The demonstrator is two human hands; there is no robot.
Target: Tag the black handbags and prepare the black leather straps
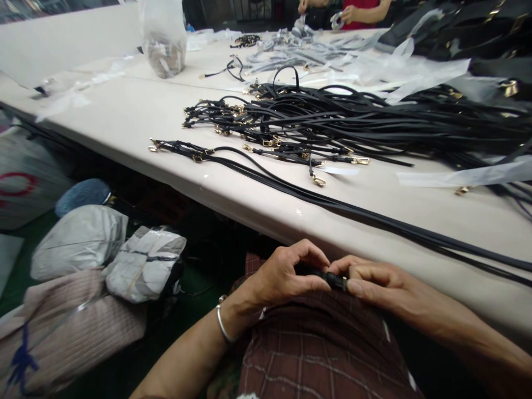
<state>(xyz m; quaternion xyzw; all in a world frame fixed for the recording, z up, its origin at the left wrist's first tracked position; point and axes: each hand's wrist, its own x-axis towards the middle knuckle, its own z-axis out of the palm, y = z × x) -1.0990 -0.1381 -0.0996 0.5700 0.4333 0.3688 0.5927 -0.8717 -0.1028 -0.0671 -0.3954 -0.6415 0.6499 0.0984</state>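
Over my lap, both hands meet on a short black strap end with a small gold-coloured metal fitting. My left hand pinches it from the left between thumb and fingers. From the right, my right hand grips the end beside the fitting, thumb against it. Part of the strap is hidden by my fingers. Just beyond my hands, several long black straps with gold clasps lie along the table's near edge. A big heap of similar black straps with gold hooks and buckles lies behind them.
The pale table carries a clear bag of brown items, plastic wrapping and grey straps. Across it, a person's hands hold something. Wrapped bundles and a quilted pink bundle lie on the floor at left.
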